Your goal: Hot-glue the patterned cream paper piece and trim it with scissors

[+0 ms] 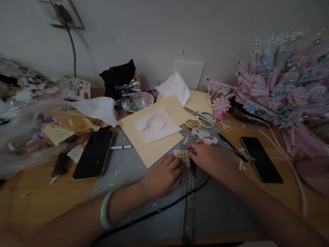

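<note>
My left hand (162, 177), with a pale green bangle on its wrist, rests on the grey cutting mat (133, 171) and presses its fingertips on a small cream card piece (182, 156) marked with black outlines. From the other side my right hand (207, 158) pinches the same piece, fingers curled near a small white tool with a red light (209, 140). Below the card a metal ruler (189, 202) lies lengthwise on the mat, and a black cable (164, 208) runs under both wrists.
A large phone (94, 154) and a small dark one (60, 164) lie at left, another phone (260, 159) at right. Cream sheets (154, 151), tissue, scissors (203, 117), a white marker (121, 147) and a craft knife (233, 147) crowd the middle. A pink beaded headdress (280, 92) fills the right.
</note>
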Demonstrator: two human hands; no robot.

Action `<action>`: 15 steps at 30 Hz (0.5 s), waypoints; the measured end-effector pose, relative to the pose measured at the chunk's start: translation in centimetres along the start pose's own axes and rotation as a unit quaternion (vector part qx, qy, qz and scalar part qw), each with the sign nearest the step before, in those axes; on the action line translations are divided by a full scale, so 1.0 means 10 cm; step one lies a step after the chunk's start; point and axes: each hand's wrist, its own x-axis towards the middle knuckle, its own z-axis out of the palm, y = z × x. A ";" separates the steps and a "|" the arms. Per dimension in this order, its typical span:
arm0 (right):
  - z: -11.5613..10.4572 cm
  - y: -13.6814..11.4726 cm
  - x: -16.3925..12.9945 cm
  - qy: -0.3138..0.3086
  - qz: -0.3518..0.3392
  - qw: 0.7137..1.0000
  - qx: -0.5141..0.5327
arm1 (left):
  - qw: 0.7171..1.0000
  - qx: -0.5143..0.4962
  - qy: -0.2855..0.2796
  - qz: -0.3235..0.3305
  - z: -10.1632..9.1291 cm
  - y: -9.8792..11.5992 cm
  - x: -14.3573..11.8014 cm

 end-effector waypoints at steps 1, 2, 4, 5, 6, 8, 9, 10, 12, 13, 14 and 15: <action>0.01 0.00 0.01 0.000 -0.001 1.000 0.001 | 1.000 -0.003 -0.001 0.001 0.00 0.00 0.00; 0.02 0.00 0.02 0.000 -0.002 1.000 0.003 | 1.000 -0.004 0.000 0.002 -0.01 0.00 0.00; 0.04 0.02 0.03 -0.001 -0.005 1.000 0.005 | 1.000 -0.006 0.003 0.002 -0.01 0.00 0.01; 0.05 0.02 0.04 -0.001 -0.007 1.000 0.006 | 1.000 -0.006 0.004 0.002 -0.01 0.00 0.01; 0.06 0.03 0.04 0.000 -0.010 1.000 0.006 | 1.000 -0.006 0.006 0.001 -0.01 0.00 0.01; 0.07 0.03 0.05 0.004 -0.013 1.000 0.006 | 1.000 -0.007 0.007 0.000 0.00 0.00 0.02; 0.07 0.03 0.05 0.005 -0.012 1.000 0.006 | 1.000 -0.009 0.006 0.001 0.01 0.00 0.02; 0.07 0.02 0.05 0.006 -0.009 1.000 0.008 | 1.000 -0.012 0.006 0.002 0.01 0.00 0.02; 0.06 0.01 0.05 0.005 0.000 1.000 0.017 | 1.000 -0.024 0.009 0.001 0.02 -0.01 0.01; 0.06 0.01 0.05 0.004 0.005 1.000 0.023 | 0.999 -0.033 0.010 -0.001 0.02 -0.02 0.01; 0.05 0.01 0.04 0.004 0.010 0.999 0.031 | 0.999 -0.046 0.013 -0.004 0.02 -0.02 0.01; 0.05 0.01 0.04 0.005 0.013 0.999 0.041 | 0.998 -0.064 0.018 -0.009 0.02 -0.02 0.00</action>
